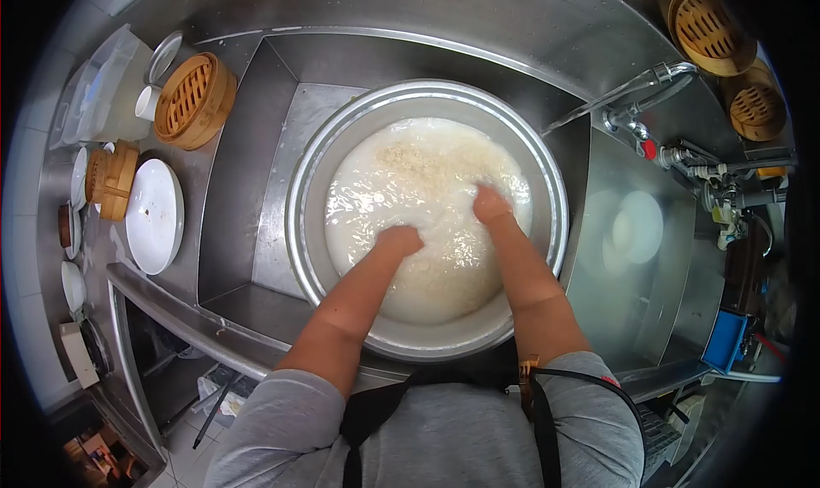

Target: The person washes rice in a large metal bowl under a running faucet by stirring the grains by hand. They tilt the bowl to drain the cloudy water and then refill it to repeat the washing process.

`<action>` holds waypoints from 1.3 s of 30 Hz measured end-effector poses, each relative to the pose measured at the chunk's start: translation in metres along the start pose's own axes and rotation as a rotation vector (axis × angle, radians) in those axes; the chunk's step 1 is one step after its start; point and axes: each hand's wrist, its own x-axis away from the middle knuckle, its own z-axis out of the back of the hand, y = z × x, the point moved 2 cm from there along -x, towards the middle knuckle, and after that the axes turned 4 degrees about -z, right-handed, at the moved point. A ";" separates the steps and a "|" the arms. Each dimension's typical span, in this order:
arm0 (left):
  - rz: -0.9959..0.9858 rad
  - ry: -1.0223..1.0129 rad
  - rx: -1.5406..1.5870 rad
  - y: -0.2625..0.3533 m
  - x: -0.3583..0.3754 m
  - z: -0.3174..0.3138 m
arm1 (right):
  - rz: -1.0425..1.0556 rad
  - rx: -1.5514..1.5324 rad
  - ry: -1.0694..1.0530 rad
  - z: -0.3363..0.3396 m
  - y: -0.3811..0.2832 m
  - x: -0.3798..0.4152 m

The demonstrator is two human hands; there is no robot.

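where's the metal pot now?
Head view, centre: metal pot sits in the left sink, beside the right sink, with left hand and right hand inside.

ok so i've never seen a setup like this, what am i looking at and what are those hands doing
There's no machine here, just a person with bare hands. The one picture comes from a camera worn on their head, looking forward and down. The left hand and right hand dip into cloudy white liquid with pale grains, inside a big metal pot standing in a steel sink. The fingers are mostly hidden, so I can't tell what they hold. On the counter at the picture's left are a round slatted basket and a white plate.
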 end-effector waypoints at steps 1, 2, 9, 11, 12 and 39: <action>-0.008 0.032 -0.020 0.000 0.002 0.006 | -0.075 0.014 0.013 -0.019 0.011 -0.005; -0.018 0.064 -0.036 0.002 0.009 0.012 | -0.150 0.031 0.026 -0.026 0.018 -0.007; -0.255 0.426 0.004 -0.003 0.135 0.049 | -0.044 0.122 -0.245 0.055 -0.019 0.016; -0.178 0.650 0.106 -0.024 0.165 0.043 | -0.049 0.031 -0.136 0.048 -0.010 0.016; -0.175 0.841 0.140 -0.036 0.178 0.036 | -0.034 0.017 -0.121 0.049 -0.010 0.017; 0.308 1.161 0.500 -0.096 0.152 0.080 | -0.186 -0.519 0.295 0.081 -0.003 -0.019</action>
